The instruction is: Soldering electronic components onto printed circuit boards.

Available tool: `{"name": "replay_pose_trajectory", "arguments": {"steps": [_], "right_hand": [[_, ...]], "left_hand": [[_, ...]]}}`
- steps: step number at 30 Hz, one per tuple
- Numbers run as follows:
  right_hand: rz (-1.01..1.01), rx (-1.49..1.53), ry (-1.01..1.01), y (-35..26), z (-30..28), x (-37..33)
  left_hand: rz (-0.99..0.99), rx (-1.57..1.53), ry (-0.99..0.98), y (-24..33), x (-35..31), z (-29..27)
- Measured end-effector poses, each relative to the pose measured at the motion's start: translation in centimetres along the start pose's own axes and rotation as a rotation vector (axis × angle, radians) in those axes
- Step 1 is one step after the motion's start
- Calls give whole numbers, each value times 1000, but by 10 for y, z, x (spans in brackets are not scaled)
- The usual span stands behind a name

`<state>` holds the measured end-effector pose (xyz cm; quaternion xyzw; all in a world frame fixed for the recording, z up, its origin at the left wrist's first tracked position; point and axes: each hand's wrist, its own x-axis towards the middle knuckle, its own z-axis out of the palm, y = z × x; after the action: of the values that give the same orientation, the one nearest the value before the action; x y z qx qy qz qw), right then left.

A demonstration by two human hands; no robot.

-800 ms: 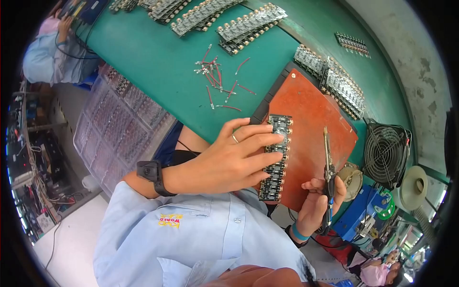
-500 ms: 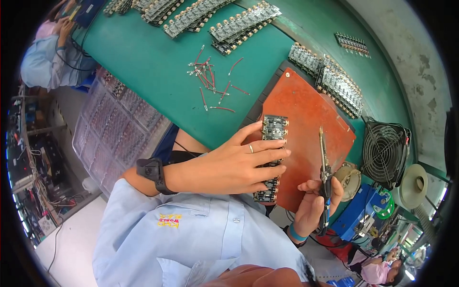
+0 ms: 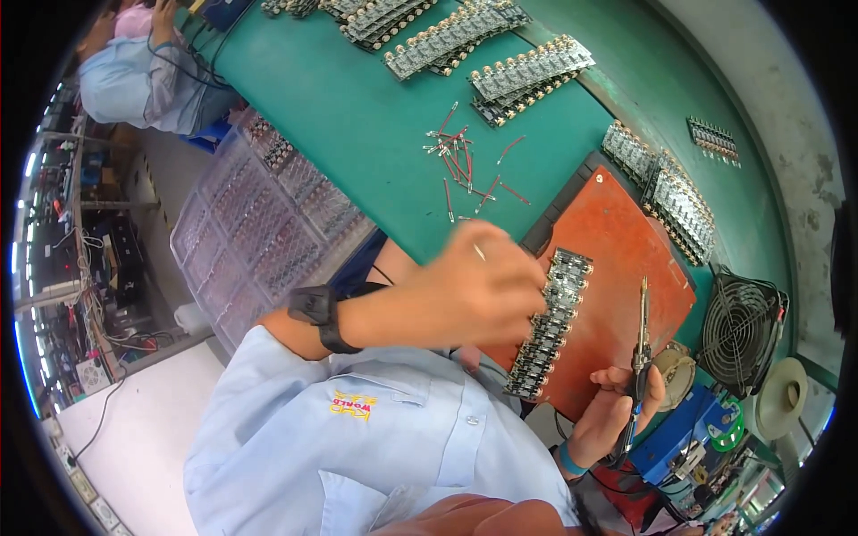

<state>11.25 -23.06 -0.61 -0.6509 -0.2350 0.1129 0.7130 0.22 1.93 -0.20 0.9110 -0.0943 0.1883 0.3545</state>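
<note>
A long strip of small circuit boards (image 3: pixel 561 308) lies slanted on the orange-red board (image 3: pixel 617 232). Just left of the strip is my left hand (image 3: pixel 483 286), smeared by motion, with fingers that look curled. Whether it touches the strip or holds anything cannot be made out. My right hand (image 3: pixel 612 409) grips a soldering iron (image 3: pixel 639 362) by its dark handle, with the tip pointing up over the right side of the orange-red board. Short red wires (image 3: pixel 465 161) lie in a loose pile on the green mat (image 3: pixel 357 134), beyond my left hand.
Stacks of circuit board strips (image 3: pixel 527 71) line the far side, and more strips (image 3: pixel 679 205) rest past the orange-red board. A black fan (image 3: pixel 744 335) and a blue device with a green reel (image 3: pixel 688 429) stand right. A clear compartment tray (image 3: pixel 259 241) is left, near another person (image 3: pixel 147 85).
My left hand has lifted off the circuit board strip and moved to its left side. The right hand still holds the soldering iron. The whole view has shifted.
</note>
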Motion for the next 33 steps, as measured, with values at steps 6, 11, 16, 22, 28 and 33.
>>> {"name": "replay_pose_trajectory", "arguments": {"steps": [6, 11, 16, 22, 28, 33], "right_hand": [[4, -14, -3, -7, 7, -1], [-22, -11, 0, -16, 8, -4], [-9, -37, 12, -21, 21, -2], [36, -99, -100, -28, 43, 3], [131, -104, -140, -29, 53, 16], [36, -181, -141, -21, 51, 12]], "left_hand": [[-533, 408, 283, -48, -10, -12], [-533, 432, 281, -54, -11, -1], [-497, 274, 300, -36, -8, -12], [-237, -269, 171, 13, 7, -5], [-132, -323, 121, 27, 10, 11], [-88, -267, 172, 32, 10, 24]]}}
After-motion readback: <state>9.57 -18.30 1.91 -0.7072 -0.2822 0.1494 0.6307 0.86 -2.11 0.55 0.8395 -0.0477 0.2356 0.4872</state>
